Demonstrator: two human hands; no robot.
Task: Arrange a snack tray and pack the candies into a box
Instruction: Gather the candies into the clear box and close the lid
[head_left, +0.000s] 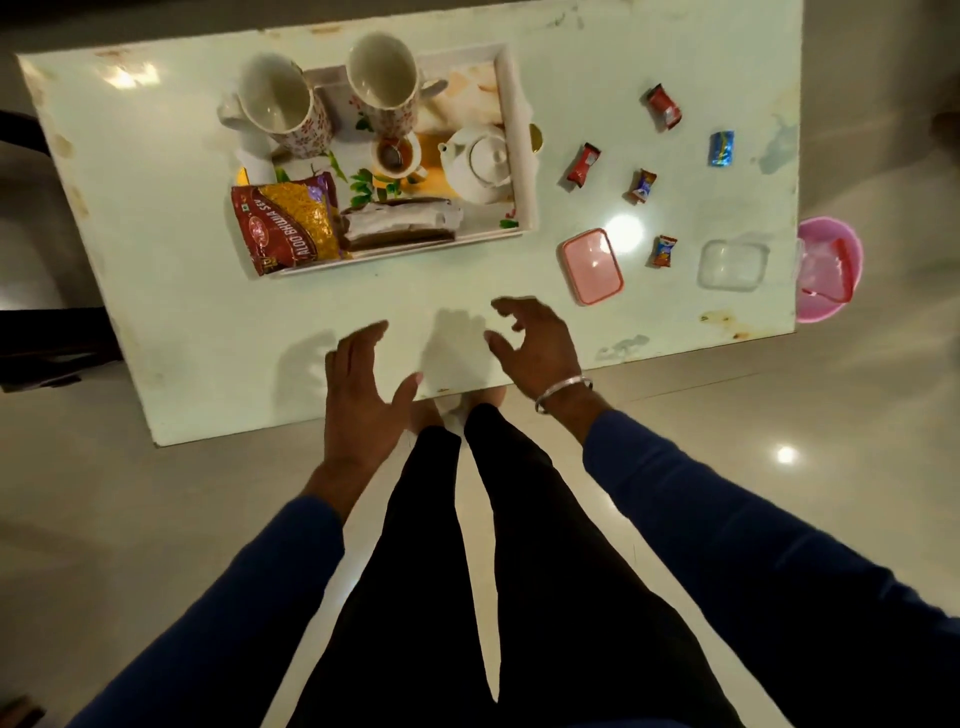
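Pink-lidded box (591, 265) among scattered candies (583, 164)

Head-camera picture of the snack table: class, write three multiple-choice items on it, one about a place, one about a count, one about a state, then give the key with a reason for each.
1. Where is the snack packet?
A. on the near left corner of the tray
B. inside the clear box
C. on the floor

2. How many wrapped candies lie loose on the table?
A. two
B. five
C. nine

3. What are the two hands doing?
A. both hold mugs
B. one grips the teapot
C. both are open and hold nothing

Key:
1 A, the packet overlaps the tray's near left corner.
2 B, two red ones, a blue one, a dark one and an orange one.
3 C, the left hand and right hand hover empty over the table's near edge.
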